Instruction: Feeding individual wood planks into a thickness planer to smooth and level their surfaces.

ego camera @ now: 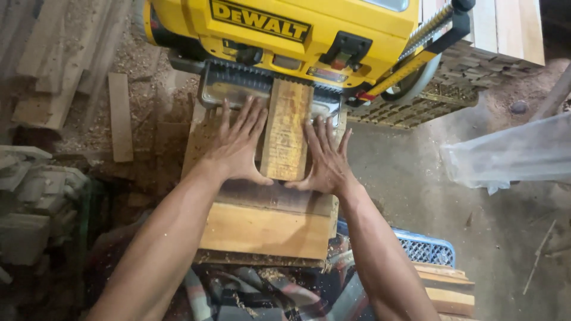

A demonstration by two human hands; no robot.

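Forearms lead to left hand (237, 148) and right hand (324, 159), both spread flat, flanking short board (286, 132) entering yellow planer (285, 35). Best kept: even pressure, fingers clear of the mouth.

I count one yellow planer (285, 35), one board (286, 131) at its mouth, two hands, one blue crate (425, 248), one plastic bag (511, 154).

Left hand (238, 145) and right hand (324, 157) flat beside a short board (286, 131) at yellow planer (285, 35) mouth.
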